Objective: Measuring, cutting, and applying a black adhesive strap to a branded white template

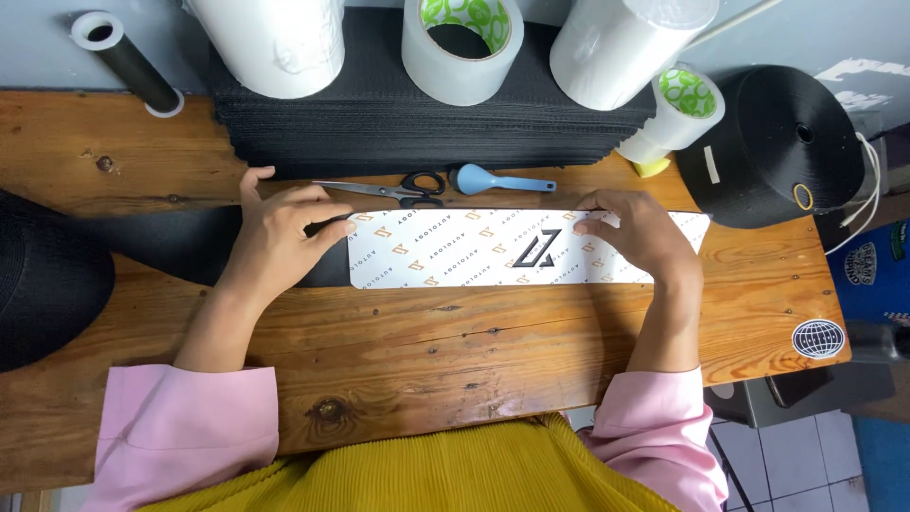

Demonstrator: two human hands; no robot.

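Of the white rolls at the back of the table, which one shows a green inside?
The middle tape roll, standing on the black stack: its open core is green-patterned. The big rolls left and right show only white.

Long white rectangular printed label strip [512, 248] flat on the wooden table, patterned in orange and grey with a dark central emblem, round dark sticker [817, 338] with white globe design at table's right edge, small white rectangular label [711, 163] on black thread cone
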